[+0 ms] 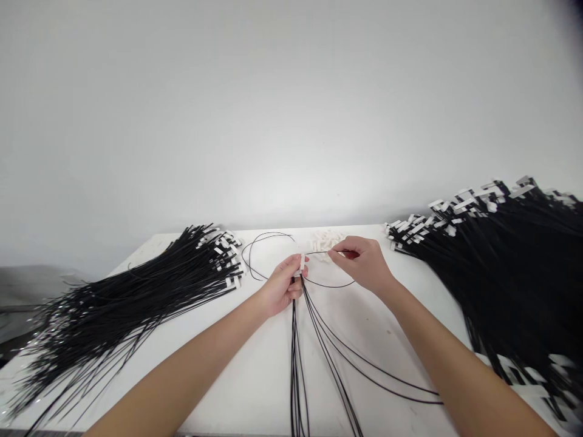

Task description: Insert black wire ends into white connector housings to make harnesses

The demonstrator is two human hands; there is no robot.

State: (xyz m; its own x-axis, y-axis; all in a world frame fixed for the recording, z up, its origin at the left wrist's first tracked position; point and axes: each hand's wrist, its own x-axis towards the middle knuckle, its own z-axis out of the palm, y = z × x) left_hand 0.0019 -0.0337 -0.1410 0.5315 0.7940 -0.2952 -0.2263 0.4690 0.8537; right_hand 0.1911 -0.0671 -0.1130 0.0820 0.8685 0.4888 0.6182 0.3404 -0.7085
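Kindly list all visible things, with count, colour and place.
Held connector: one, white, centre
Held wire: one, black, centre
Trailing wires: several, black, below held connector
Looped wire: count unclear, black, near centre
Connector pile: one, white, behind held wire
Left wire bundle: one, black, white-ended, left
Right wire bundle: one, black, white-ended, right
Table: one, white, underneath
Wall: one, grey, behind
Blurred items: count unclear, grey, left edge
Forearms: two, bare, bottom
Left hand: one, bare, on held connector
Right hand: one, bare, on held wire

pass: air above left hand (286,285), right hand (362,258), before wall (291,121) | blocked left: black wire bundle (150,285) | right: larger wire pile (519,261) | near-centre: trailing wires (293,358) | far-centre: white connector heap (334,235)
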